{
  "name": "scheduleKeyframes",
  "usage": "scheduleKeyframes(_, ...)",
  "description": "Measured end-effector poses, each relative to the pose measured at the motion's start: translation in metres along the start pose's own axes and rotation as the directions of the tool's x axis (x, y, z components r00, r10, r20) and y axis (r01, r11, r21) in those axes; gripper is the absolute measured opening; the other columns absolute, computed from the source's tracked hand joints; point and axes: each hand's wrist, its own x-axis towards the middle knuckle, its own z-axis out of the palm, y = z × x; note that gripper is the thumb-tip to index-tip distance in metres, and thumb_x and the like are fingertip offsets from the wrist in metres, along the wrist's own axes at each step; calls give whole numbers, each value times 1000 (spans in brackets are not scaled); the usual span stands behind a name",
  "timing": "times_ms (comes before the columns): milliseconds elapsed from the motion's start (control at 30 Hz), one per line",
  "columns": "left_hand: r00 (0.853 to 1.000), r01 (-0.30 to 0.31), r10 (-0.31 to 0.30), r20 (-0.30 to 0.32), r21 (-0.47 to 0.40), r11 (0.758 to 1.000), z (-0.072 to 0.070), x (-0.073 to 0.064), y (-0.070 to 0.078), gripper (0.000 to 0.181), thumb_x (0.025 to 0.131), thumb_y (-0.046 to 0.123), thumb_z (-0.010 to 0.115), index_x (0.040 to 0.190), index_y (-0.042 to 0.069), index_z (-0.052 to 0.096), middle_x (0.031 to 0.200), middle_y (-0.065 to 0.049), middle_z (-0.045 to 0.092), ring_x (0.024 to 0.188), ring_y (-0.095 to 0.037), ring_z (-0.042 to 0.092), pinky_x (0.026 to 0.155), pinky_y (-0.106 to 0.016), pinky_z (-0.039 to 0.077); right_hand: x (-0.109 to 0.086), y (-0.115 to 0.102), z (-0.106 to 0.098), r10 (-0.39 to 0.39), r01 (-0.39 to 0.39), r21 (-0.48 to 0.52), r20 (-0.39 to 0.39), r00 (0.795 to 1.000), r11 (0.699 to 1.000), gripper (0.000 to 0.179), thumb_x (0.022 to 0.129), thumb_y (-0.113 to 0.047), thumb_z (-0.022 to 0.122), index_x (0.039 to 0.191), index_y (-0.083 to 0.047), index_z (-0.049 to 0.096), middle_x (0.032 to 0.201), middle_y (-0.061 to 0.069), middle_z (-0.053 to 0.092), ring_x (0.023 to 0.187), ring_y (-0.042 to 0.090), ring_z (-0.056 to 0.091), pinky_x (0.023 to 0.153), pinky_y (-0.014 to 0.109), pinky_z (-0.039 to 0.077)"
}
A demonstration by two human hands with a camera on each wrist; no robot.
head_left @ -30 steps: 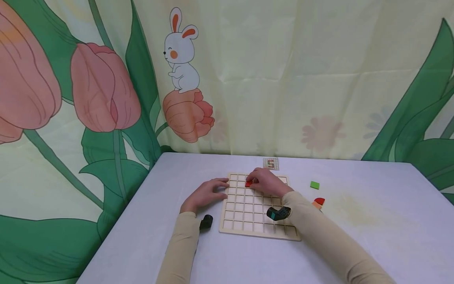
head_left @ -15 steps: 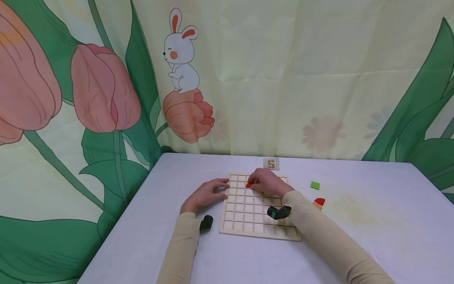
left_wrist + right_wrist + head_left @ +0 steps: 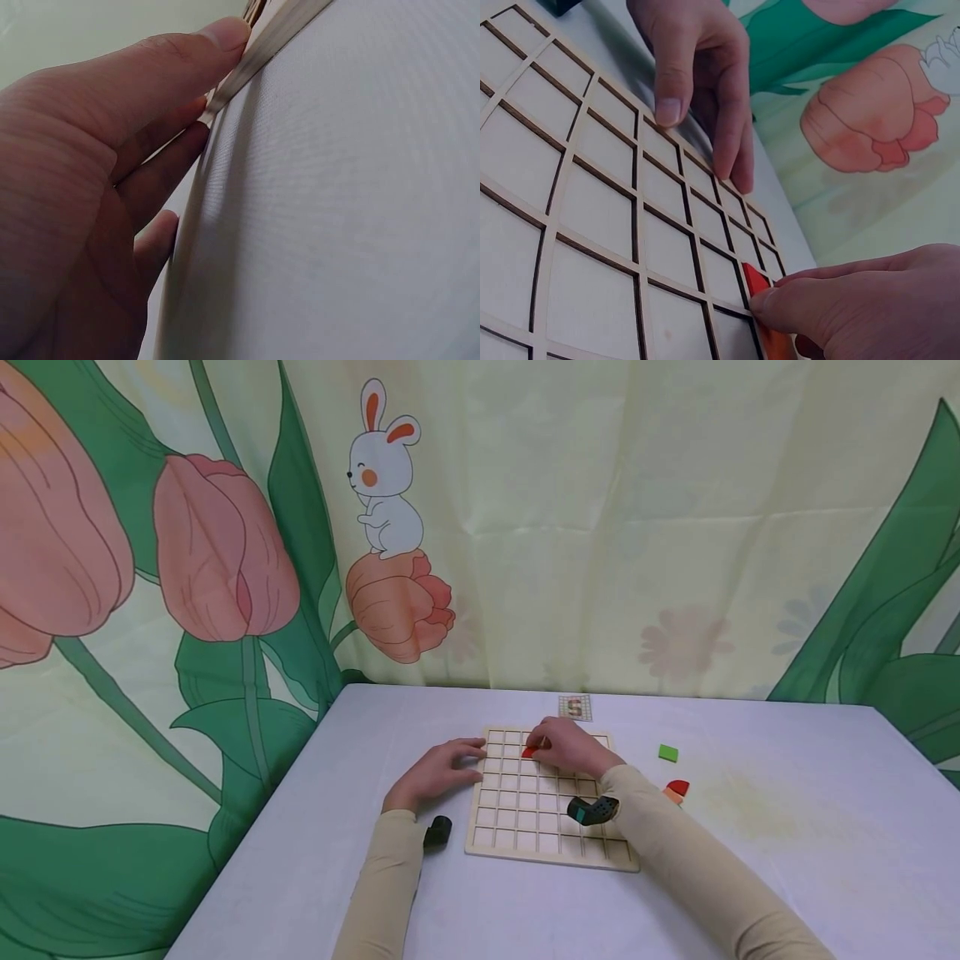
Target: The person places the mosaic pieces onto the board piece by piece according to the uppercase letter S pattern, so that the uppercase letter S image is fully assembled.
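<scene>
Right hand: we see thumb and fingers [image 3: 566, 748] pinching the red piece [image 3: 755, 279], gap narrow.
Red piece: at the thumb tip, poking out left of the grip, near the gridded board's [image 3: 527, 842] far edge; seated or raised, we can't tell.
Long axis: thumb covers part, we can't call it.
Nearer hand: right, on the piece; left hand [image 3: 435, 770] lies left of the grip, fingers loose, at the board's left edge.
Green tile [image 3: 668, 753]: right of the grip, off the board.
Patterned card [image 3: 575, 707]: just beyond the grip.
</scene>
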Motion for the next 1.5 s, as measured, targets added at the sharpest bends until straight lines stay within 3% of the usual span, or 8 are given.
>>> scheduleKeyframes(433, 999, 34, -34, 7, 4, 999, 0, 1, 3, 41, 89, 28, 73, 128, 18, 65, 147, 12, 46, 141, -14, 34, 115, -38, 30, -6, 5, 1, 6, -4, 42, -31, 1000, 999, 19, 90, -12, 70, 108, -5, 73, 97, 3, 66, 89, 18, 59, 78, 35, 52)
scheduleKeyframes(733, 1000, -4, 4, 1, -6, 1000, -1, 1, 5, 41, 89, 25, 73, 128, 14, 65, 148, 7, 47, 141, -18, 35, 114, -39, 31, -37, 26, -16, 132, -112, 145, -136, 982, 983, 19, 94, -17, 65, 109, -6, 71, 101, 2, 66, 90, 18, 62, 81, 39, 53)
scheduleKeyframes(933, 1000, 9, -9, 5, -6, 1000, 0, -1, 6, 41, 89, 25, 73, 128, 14, 65, 148, 7, 46, 141, -18, 35, 115, -40, 31, -77, 51, -35, 286, -264, 123, -216, 934, 957, 25, 94, -16, 64, 114, -2, 68, 112, 14, 63, 99, 30, 61, 87, 48, 52)
scheduleKeyframes(1067, 1000, 1, -1, 2, 0, 1000, -1, -2, 6, 41, 88, 24, 73, 128, 13, 65, 147, 6, 47, 141, -18, 35, 115, -40, 30, -111, 69, -49, 418, -402, 113, -244, 875, 909, 37, 95, -20, 65, 125, 1, 62, 125, 24, 56, 109, 41, 54, 90, 55, 51)
scheduleKeyframes(1200, 1000, -25, 25, -5, 3, 1000, -1, -3, 7, 41, 88, 23, 74, 127, 12, 65, 147, 5, 48, 140, -19, 36, 115, -40, 30, -144, 89, -63, 509, -487, 148, -225, 831, 861, 49, 96, -25, 63, 133, 5, 53, 131, 29, 50, 115, 46, 48, 92, 58, 49)
scheduleKeyframes(1367, 1000, -30, 30, -8, 5, 1000, 0, -3, 5, 40, 88, 23, 74, 126, 13, 66, 146, 5, 48, 140, -19, 36, 115, -39, 30, -175, 108, -72, 560, -536, 174, -162, 812, 826, 60, 96, -33, 61, 137, 9, 46, 132, 32, 48, 117, 48, 45, 92, 60, 47)
scheduleKeyframes(1500, 1000, -26, 26, -11, 12, 1000, 0, -2, 4, 40, 88, 23, 74, 126, 13, 66, 146, 6, 48, 140, -18, 36, 115, -38, 29, -185, 112, -72, 575, -553, 176, -126, 808, 815, 67, 95, -38, 62, 138, 11, 44, 133, 34, 47, 117, 49, 44, 92, 61, 46)
